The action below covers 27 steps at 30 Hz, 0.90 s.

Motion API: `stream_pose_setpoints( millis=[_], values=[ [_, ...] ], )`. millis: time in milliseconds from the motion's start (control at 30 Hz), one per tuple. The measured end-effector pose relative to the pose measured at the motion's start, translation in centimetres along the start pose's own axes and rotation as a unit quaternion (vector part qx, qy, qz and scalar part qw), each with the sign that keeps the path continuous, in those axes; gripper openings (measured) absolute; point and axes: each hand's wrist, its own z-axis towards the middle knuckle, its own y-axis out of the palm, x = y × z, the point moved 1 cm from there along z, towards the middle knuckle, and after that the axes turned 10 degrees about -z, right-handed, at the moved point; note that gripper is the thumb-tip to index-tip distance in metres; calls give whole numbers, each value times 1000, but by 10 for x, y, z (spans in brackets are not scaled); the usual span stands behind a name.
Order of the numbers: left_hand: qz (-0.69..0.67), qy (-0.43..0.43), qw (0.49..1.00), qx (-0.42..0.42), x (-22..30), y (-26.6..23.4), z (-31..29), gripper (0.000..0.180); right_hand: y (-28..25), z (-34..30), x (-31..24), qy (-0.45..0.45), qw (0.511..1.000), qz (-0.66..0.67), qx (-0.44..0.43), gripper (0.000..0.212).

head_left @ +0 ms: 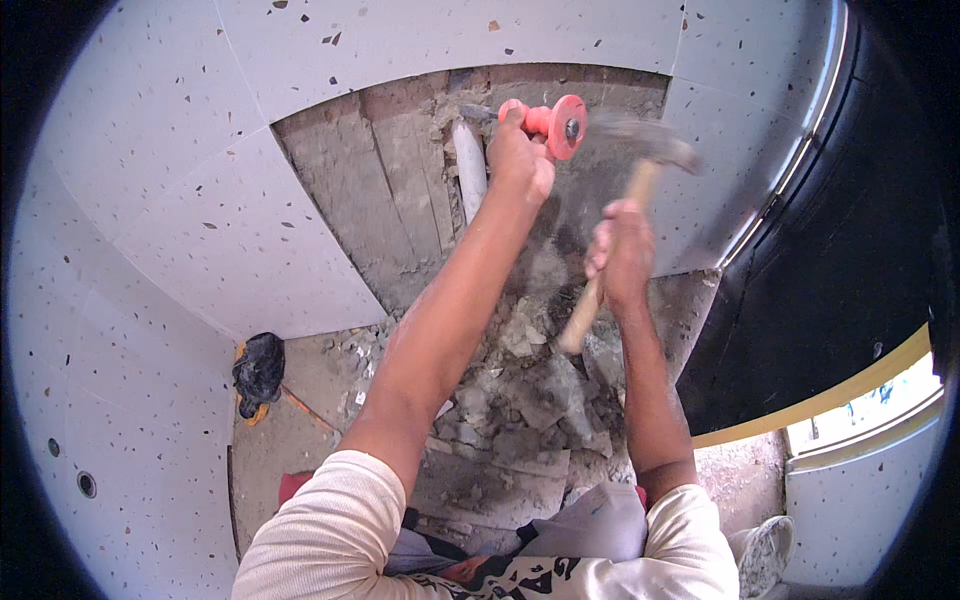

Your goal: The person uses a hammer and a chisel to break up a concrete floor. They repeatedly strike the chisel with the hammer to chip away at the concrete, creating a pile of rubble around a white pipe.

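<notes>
My left hand (522, 158) is closed round the pink-red guarded grip of a chisel (538, 120). The chisel lies roughly level, its tip pointing left at the wall beside the top of a pale pipe (469, 168). A round guard and the metal striking end face right. In my right hand (624, 250) is the wooden handle of a hammer (640, 185). Its head is smeared by motion, a little right of the chisel's striking end; whether they touch I cannot tell. Around both tools is a bare, rough patch of wall (395, 190) where tiles are off.
Speckled white tiles (190, 210) border the patch. Broken rubble (520, 400) is heaped below my arms. By the left wall lies a black bag (260, 365) with a thin stick beside it. A black panel (800, 300) stands at right, and a dusty bucket (765, 555) sits at lower right.
</notes>
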Motion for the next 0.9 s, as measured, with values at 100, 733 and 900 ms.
stream_pose_setpoints(
  millis=[100, 733, 900],
  values=[
    [18, -11, 1000, -22, 7, -8, -5, 16, -12, 2, -6, 64, 996, -45, -34, 30],
    [-29, 20, 999, -15, -3, -11, 22, 9, -9, 14, -11, 28, 986, 163, -9, 33],
    [-29, 19, 999, 6, -16, 2, 17, 8, -26, 23, -10, 100, 991, -31, -86, 39]
  ],
)
